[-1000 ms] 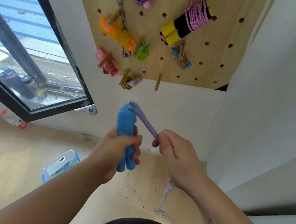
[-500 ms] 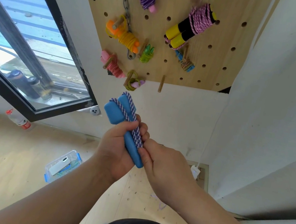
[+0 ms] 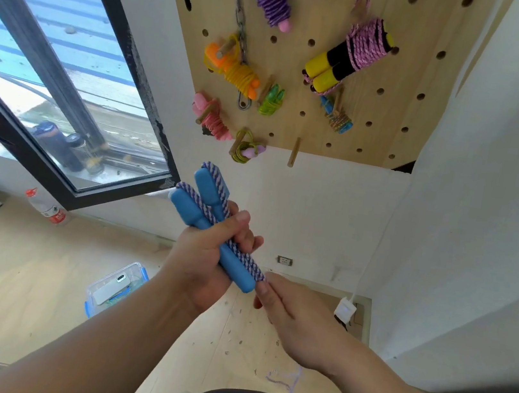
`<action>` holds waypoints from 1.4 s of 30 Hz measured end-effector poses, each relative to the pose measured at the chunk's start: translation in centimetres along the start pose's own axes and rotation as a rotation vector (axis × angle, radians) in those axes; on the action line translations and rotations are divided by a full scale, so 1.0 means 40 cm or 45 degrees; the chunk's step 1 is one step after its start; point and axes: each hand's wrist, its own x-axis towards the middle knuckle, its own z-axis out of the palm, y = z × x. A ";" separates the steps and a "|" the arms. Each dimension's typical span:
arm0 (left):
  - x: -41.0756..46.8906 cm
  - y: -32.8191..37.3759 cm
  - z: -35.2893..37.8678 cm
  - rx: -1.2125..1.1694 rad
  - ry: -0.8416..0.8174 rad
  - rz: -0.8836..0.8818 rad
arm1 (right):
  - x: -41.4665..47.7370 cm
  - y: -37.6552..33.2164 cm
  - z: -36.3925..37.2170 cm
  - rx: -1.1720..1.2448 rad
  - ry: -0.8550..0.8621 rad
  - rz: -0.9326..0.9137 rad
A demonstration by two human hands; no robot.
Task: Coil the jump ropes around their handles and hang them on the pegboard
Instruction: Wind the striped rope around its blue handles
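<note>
Blue handles [image 3: 197, 212] sat together in front of you, below pegboard [image 3: 397, 122], striped rope [image 3: 244, 258] laid along them. Your left hand [image 3: 200, 268] gripped handles, fingers curled round both. Your right hand [image 3: 295, 318] pinched rope at handles' lower end. Loose rope trailed on floor [image 3: 17, 295].

We have one wide-angle view, worn on the head and tilted forward and down. It faces the pale wooden pegboard [image 3: 418, 28] on the white wall [image 3: 300, 209] from near. Below the pegboard, closest to the lens, our left hand [image 3: 200, 268] grips the blue plastic handles [image 3: 189, 206] and our right hand [image 3: 296, 323] pinches the purple-and-white striped rope [image 3: 242, 256].
</note>
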 end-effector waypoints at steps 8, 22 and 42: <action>-0.016 0.003 -0.026 0.229 -0.099 -0.039 | -0.011 0.009 -0.028 0.339 -0.142 0.052; -0.061 -0.069 0.037 0.289 -0.083 -0.128 | 0.027 -0.055 -0.011 0.194 0.199 0.028; 0.007 -0.024 -0.018 2.866 -0.729 0.487 | 0.037 0.038 -0.056 -0.386 0.082 0.070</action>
